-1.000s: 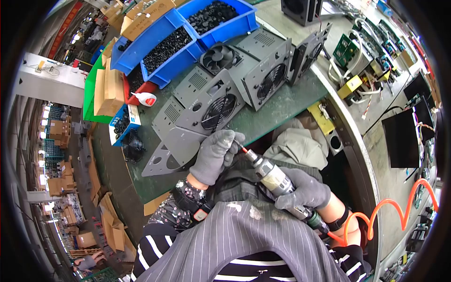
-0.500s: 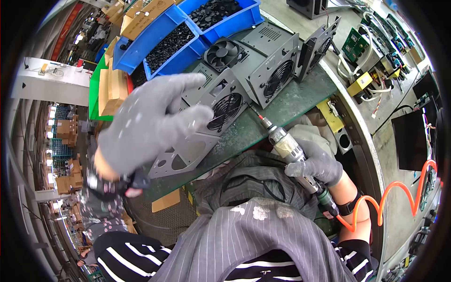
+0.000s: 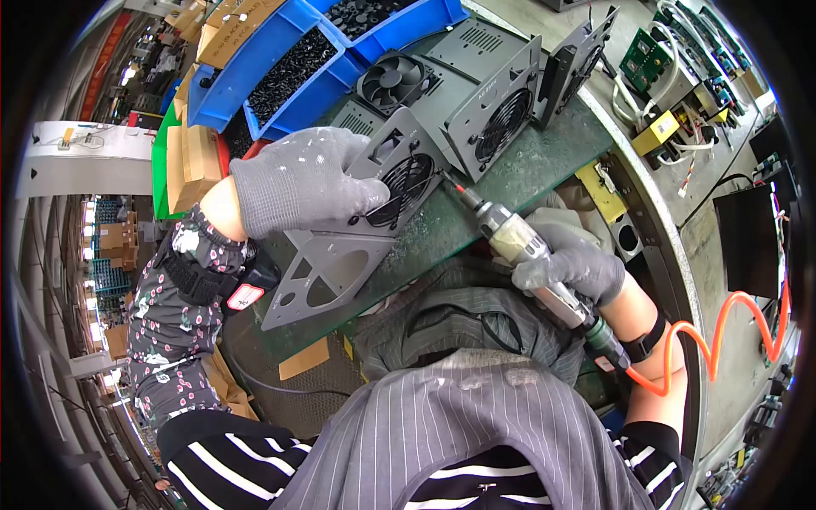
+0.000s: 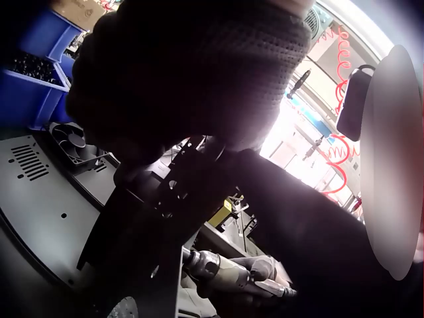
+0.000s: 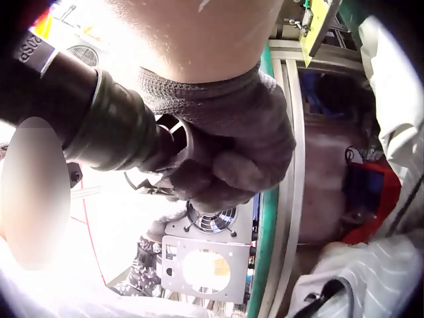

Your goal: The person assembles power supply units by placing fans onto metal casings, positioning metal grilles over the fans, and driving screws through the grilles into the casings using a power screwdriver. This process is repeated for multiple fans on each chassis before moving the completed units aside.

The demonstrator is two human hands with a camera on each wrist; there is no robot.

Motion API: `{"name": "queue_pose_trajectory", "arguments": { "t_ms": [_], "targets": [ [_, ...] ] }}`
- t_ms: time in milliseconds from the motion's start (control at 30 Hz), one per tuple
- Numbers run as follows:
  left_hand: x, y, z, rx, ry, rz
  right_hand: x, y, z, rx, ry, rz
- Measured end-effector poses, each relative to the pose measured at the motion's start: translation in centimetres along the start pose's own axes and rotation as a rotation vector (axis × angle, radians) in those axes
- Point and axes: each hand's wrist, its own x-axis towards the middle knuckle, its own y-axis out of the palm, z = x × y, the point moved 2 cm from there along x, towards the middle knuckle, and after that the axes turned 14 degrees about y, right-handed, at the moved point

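Note:
Gloved in grey, my left hand [image 3: 306,180] grips the left side of a grey metal panel [image 3: 391,146], its thumb in front beside a round black fan guard [image 3: 406,189]. My right hand [image 3: 571,262] is wrapped round a pneumatic screwdriver [image 3: 520,242], whose bit points up-left at the panel's right edge, near the guard; whether it touches cannot be told. In the left wrist view the left hand [image 4: 192,79] is dark over the panel, with the screwdriver [image 4: 225,271] below. The right wrist view shows the right hand [image 5: 232,146] around the tool, beyond which lies the guard [image 5: 213,217].
Blue bins [image 3: 357,64] of small black parts stand behind, near a loose-looking black fan [image 3: 393,81]. More grey housings [image 3: 501,110] are on the green table [image 3: 565,161] to the right. An orange coiled hose [image 3: 722,319] trails right from the screwdriver; circuit boards [image 3: 642,55] lie beyond.
The left hand left the bit, rose leftward and now grips the panel's left side. The right hand has carried the screwdriver up and right, then slightly left, to the panel's right edge.

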Motion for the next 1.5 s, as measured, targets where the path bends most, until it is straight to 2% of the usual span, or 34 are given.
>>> {"name": "queue_pose_trajectory", "arguments": {
  "t_ms": [100,133,167,233,267,300,367,433,500,567,633,667,733,833,867,900,967,1000,1033,1100,1133,1200,1267,1500],
  "targets": [
    [0.0,0.3,0.4,-0.091,0.010,-0.023,0.2,0.5,-0.3,0.146,-0.062,0.036],
    [-0.1,0.2,0.6,-0.098,0.008,0.030,0.2,0.4,-0.3,0.099,-0.014,0.049],
    [-0.5,0.3,0.4,-0.099,0.009,0.015,0.0,0.5,-0.4,0.085,-0.022,0.048],
    [-1.1,0.1,-0.2,0.369,0.145,-0.108,-0.5,0.3,-0.2,-0.229,-0.224,-0.229],
    [-1.8,0.1,0.4,0.421,0.264,-0.303,-1.0,0.6,0.1,-0.194,-0.259,-0.203],
    [-2.9,0.0,-0.8,0.674,0.338,-0.512,-0.6,0.1,-0.9,-0.473,-0.334,-0.273],
    [-6.7,0.7,-2.5,1.053,0.619,-0.543,-1.5,1.7,-1.1,-0.082,-0.361,-0.124],
    [-9.8,2.8,-3.9,0.169,0.590,-0.358,-2.1,3.3,-2.4,0.280,-0.029,0.112],
    [-9.0,5.8,-3.7,-0.240,0.358,0.091,-1.7,4.0,-3.8,0.235,0.021,0.117],
    [-6.6,11.6,0.4,-0.552,0.390,-0.002,-1.8,4.6,-3.4,0.219,-0.014,0.068],
    [-4.4,16.1,4.0,-1.381,0.098,-0.045,-1.6,5.0,-3.6,0.208,-0.019,0.036],
    [-3.9,16.8,4.6,-1.387,0.100,-0.048,-1.6,5.1,-3.7,0.213,-0.022,-0.001],
    [-3.5,17.7,5.0,-1.657,0.206,-0.138,-1.7,5.3,-3.4,0.182,-0.012,-0.006],
    [-3.4,18.8,5.2,-1.827,0.259,-0.213,-2.0,5.5,-2.9,0.122,0.014,-0.039],
    [-3.2,19.2,5.4,-1.759,0.329,-0.287,-2.1,5.7,-2.7,0.102,0.019,-0.066],
    [-3.1,19.5,5.6,-1.775,0.323,-0.282,-2.3,5.8,-2.7,0.101,0.036,-0.063],
    [-2.9,19.3,6.6,-1.462,0.349,-0.563,-2.8,6.2,-2.5,0.298,0.093,0.094],
    [-2.7,19.3,6.9,-1.397,0.372,-0.651,-3.4,6.6,-1.7,0.341,0.082,0.143],
    [-3.2,18.9,6.0,-1.433,0.289,-0.697,-4.0,6.8,-0.7,0.339,0.111,0.216],
    [-3.0,19.0,5.9,-1.636,0.275,-0.659,-4.6,7.2,0.3,0.328,0.102,0.320],
    [-3.1,19.2,6.2,-1.641,0.266,-0.659,-4.9,8.0,1.3,0.373,0.072,0.277],
    [-3.0,19.3,6.6,-1.827,0.351,-0.594,-4.6,8.4,1.4,0.340,0.078,0.285],
    [-3.2,19.5,6.8,-1.845,0.370,-0.580,-4.6,8.7,1.4,0.300,0.144,0.293],
    [-3.5,19.6,6.9,-1.840,0.364,-0.584,-4.2,9.1,1.6,0.221,0.122,0.317]
  ]
}}
